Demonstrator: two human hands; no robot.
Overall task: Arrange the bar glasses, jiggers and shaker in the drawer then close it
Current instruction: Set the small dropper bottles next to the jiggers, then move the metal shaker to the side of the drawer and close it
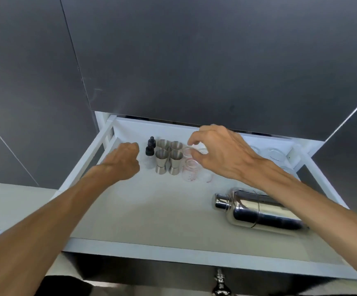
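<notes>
- The grip of the right hand (220, 152) is formed by the thumb and forefinger, which are curled about the rim of a small clear measuring glass (191, 151). Contact appears to be made, but an actual grasp cannot be confirmed.
- A second clear glass with red markings (191, 173) stands just in front of the first, nearer the wearer and below the same hand.
- The left hand (124, 160) is held in a loose fist, and nothing is seen inside it. It hangs to the left of the row, just beside a pair of small dark dropper bottles (150, 147).
- Four steel jiggers (169, 159) stand upright in a tight block between the bottles and the clear glasses.
- Further clear glasses (275, 154) are faintly seen along the back right of the drawer (152, 246), which stands fully open.
- The shaker (258, 210) lies on its side at the front right, with its long axis running left to right and its cap to the left. It passes under the right forearm and is nearer the right hand.
- The shaker is judged the likelier next item for the right hand.
</notes>
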